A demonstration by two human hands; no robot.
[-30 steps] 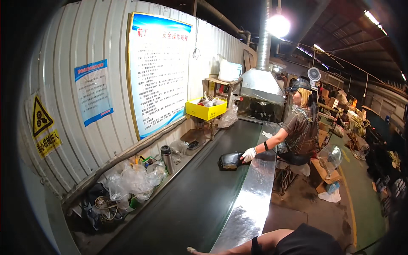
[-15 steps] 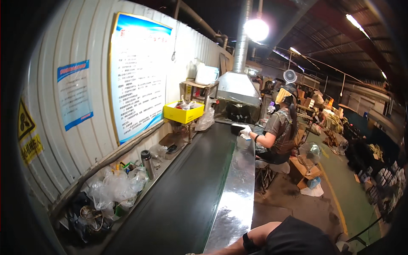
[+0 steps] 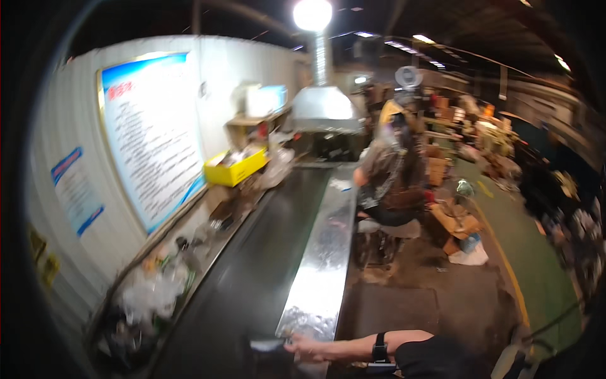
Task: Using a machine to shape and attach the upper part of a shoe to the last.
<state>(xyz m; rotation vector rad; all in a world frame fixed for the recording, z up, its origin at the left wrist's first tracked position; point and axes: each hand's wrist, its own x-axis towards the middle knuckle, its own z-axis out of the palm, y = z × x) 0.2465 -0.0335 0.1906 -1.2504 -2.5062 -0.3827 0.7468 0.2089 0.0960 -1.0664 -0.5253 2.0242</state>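
Note:
My right hand point(image 3: 306, 348) reaches in from the lower right, a black band round the forearm. Its fingers are closed at the edge of a dark flat piece with a pale, shiny strip point(image 3: 267, 345); blur hides what kind of thing it is. The piece is over the near part of a dark conveyor belt point(image 3: 252, 252), and the hand is above the belt's bright metal side ledge point(image 3: 319, 265). Of my left hand nothing shows.
A co-worker point(image 3: 394, 164) sits at the ledge's far right, near a metal hood point(image 3: 325, 106) over the belt's far end. Left of the belt are a yellow bin point(image 3: 237, 169) and plastic bags point(image 3: 151, 294). Cardboard boxes point(image 3: 454, 218) stand on the floor at right.
The view has swung and blurred. My right hand, at the lower edge before, has come into view over the belt with the dark piece. The co-worker's gloved hand is now mostly hidden.

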